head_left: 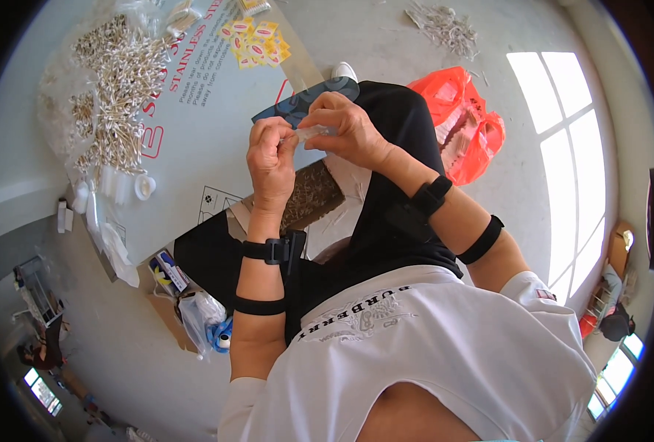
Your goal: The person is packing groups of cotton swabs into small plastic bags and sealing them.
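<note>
Above my lap, my left hand and my right hand meet at a small clear plastic piece, perhaps a little bag. Each hand is closed, pinching one end between thumb and fingers. What the plastic holds, if anything, is too small to make out. Just beyond the fingers, a dark blue patterned strip lies along the table's near edge. On the left of the table a big heap of cotton swabs spreads out of clear plastic. Small yellow-and-white printed cards are scattered at the table's far side.
White round lid and clear containers stand by the swabs. Below my hands is a box of loose sticks. A red plastic bag with pink-white contents rests on the floor at right; loose swabs lie beyond.
</note>
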Demonstrator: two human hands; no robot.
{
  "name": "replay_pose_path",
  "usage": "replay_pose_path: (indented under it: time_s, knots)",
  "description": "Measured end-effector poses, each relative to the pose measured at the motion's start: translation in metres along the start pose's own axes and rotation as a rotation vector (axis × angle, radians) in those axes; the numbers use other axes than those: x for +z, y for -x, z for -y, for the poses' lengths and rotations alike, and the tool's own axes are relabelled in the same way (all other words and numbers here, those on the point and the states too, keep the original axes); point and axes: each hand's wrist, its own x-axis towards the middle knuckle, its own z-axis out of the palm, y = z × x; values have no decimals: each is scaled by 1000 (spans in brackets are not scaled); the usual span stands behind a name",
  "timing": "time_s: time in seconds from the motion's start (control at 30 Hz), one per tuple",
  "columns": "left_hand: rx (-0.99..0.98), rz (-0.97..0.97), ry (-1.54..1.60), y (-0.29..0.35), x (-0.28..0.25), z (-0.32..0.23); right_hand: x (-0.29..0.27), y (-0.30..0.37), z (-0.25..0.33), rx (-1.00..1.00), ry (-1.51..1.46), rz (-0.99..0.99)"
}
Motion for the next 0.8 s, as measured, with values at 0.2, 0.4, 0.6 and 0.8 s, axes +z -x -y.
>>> replay_pose_path:
  time_s: [0.2, 0.4, 0.6, 0.8]
  knots:
    - [39, 39, -80, -5, 0, -2, 3, -4, -5, -202, 199, -52]
    - [45, 51, -95, -5, -1, 0, -2, -4, -6, -268, 219, -9]
    - [33, 55, -34, -6, 1, 3, -10, 2, -18, -210, 154, -15]
    - [6, 44, -24, -6, 1, 6, 1, 2, -5, 26, -72, -78]
